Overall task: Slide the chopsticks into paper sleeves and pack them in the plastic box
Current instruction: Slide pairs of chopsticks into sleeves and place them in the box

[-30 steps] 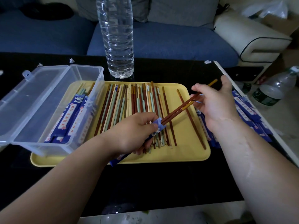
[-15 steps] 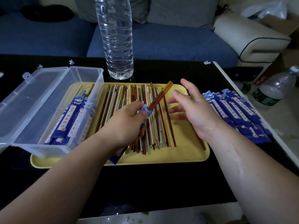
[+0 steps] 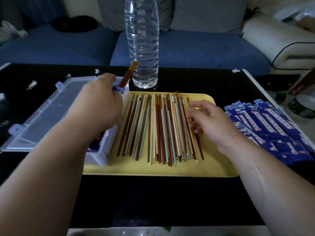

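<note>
Left hand (image 3: 100, 106) now over the plastic box (image 3: 100, 159), off the tray (image 3: 153, 169), gripping the sleeved pair (image 3: 127, 77), brown ends poking out. Right hand (image 3: 209, 121) drops onto loose chopsticks (image 3: 163, 126), loosely curled, holding nothing. Best lay pair flat, lengthwise beside packed ones

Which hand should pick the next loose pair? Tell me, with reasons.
Right. The right hand lies on the loose chopsticks in the yellow tray, beside the paper sleeves. The left hand is occupied: it grips a sleeved pair over the plastic box.
</note>
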